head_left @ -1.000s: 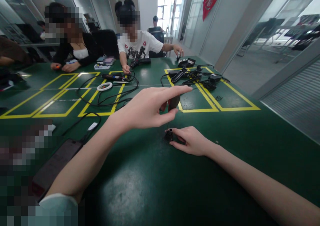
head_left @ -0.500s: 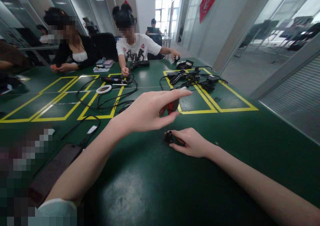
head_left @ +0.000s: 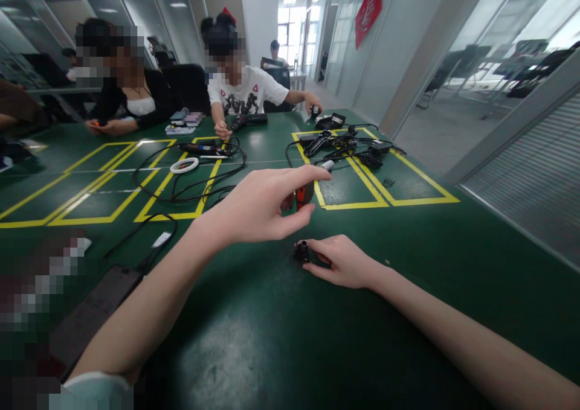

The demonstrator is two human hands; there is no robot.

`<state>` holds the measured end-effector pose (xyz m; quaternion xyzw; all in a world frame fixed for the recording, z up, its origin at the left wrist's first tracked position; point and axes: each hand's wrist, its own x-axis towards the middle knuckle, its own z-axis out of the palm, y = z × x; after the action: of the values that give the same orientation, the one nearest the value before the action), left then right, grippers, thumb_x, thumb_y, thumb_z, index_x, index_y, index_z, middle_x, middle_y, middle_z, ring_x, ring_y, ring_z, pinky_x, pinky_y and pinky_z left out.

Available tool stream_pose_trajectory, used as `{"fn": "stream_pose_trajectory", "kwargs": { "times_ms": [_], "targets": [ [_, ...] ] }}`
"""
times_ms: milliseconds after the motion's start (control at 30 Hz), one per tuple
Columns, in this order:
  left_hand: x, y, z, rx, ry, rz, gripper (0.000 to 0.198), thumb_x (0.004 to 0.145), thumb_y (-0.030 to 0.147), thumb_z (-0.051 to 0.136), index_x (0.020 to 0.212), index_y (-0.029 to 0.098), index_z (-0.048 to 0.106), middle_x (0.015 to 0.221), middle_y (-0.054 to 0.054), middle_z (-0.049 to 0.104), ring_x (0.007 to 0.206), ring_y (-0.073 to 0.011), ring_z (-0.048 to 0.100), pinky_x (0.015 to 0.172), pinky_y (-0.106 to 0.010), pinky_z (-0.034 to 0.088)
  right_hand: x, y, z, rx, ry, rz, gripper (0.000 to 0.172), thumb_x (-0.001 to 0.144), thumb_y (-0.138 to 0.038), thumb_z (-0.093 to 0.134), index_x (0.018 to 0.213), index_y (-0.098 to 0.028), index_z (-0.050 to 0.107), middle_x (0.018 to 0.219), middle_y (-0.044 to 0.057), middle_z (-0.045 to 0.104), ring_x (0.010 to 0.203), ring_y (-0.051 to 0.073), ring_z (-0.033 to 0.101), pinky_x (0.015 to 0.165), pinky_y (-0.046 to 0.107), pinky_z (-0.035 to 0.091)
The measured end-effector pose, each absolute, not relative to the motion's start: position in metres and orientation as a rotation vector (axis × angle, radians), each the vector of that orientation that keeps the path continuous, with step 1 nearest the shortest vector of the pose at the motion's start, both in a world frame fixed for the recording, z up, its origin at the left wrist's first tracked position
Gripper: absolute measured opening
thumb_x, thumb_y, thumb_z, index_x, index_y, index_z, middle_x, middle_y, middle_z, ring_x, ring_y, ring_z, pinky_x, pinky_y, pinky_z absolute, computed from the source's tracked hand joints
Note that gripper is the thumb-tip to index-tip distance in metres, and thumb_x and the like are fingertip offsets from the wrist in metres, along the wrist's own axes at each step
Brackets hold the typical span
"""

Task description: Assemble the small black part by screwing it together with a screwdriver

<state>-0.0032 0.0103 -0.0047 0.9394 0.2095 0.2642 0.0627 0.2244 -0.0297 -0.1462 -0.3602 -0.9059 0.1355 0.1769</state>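
Observation:
My left hand (head_left: 256,209) is closed around the red and black handle of a screwdriver (head_left: 301,197), held upright with its thin shaft pointing down. The fingers partly cover the handle. Below it, a small black part (head_left: 300,254) with a short round tube on top rests on the green table (head_left: 272,313). My right hand (head_left: 347,260) pinches that part from the right side, between thumb and fingers. The shaft runs down to the back of the black part; I cannot tell where exactly its tip touches.
Black cables and parts (head_left: 338,144) lie inside yellow tape marks ahead. Several tiny dark pieces (head_left: 388,182) sit to the right of them. A white ring (head_left: 184,165) and looped cable lie left. A dark box (head_left: 97,313) is beside my left forearm. Co-workers (head_left: 244,90) sit across.
The whole view has shifted slightly. Both hands keep their places at the screwdriver and the black part, with little visible movement between them.

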Motion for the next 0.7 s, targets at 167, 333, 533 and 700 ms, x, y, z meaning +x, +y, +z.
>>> {"fn": "stream_pose_trajectory", "kwargs": {
  "times_ms": [167,333,533,700],
  "targets": [
    [-0.0049,0.0111,-0.0047,2.838,0.576,0.851,0.047,0.091,0.018,0.055,0.138,0.017,0.060,0.110,-0.009,0.075,0.098,-0.0199,0.071,0.086,-0.029,0.054,0.2244,-0.0299,-0.1453,-1.023,-2.577,0.367,0.022,0.099,-0.033,0.057,0.111,-0.016,0.063,0.064,-0.001,0.063,0.055,0.016,0.058,0.056,0.027,0.030],
    [-0.0065,0.0111,-0.0032,2.842,0.587,0.841,0.046,0.093,0.022,0.057,0.139,0.019,0.060,0.115,-0.009,0.075,0.098,-0.0194,0.072,0.086,-0.028,0.054,0.2235,-0.0313,-0.1444,-1.022,-2.569,0.369,0.022,0.099,-0.033,0.057,0.111,-0.016,0.063,0.065,0.000,0.064,0.057,0.017,0.059,0.057,0.026,0.031],
    [-0.0056,0.0090,-0.0016,2.839,0.623,0.788,0.041,0.093,0.026,0.060,0.133,0.018,0.064,0.096,-0.005,0.076,0.083,-0.0165,0.070,0.077,-0.025,0.052,0.2238,-0.0315,-0.1448,-1.039,-2.575,0.365,0.023,0.098,-0.032,0.058,0.112,-0.015,0.064,0.065,0.000,0.064,0.057,0.017,0.059,0.057,0.026,0.031],
    [-0.0051,0.0078,0.0002,2.842,0.581,0.827,0.049,0.089,0.017,0.055,0.138,0.016,0.062,0.102,-0.008,0.073,0.087,-0.0172,0.068,0.078,-0.026,0.052,0.2247,-0.0316,-0.1453,-1.028,-2.566,0.376,0.023,0.099,-0.033,0.058,0.113,-0.015,0.064,0.064,-0.001,0.063,0.055,0.016,0.057,0.057,0.026,0.030]
  ]
}}
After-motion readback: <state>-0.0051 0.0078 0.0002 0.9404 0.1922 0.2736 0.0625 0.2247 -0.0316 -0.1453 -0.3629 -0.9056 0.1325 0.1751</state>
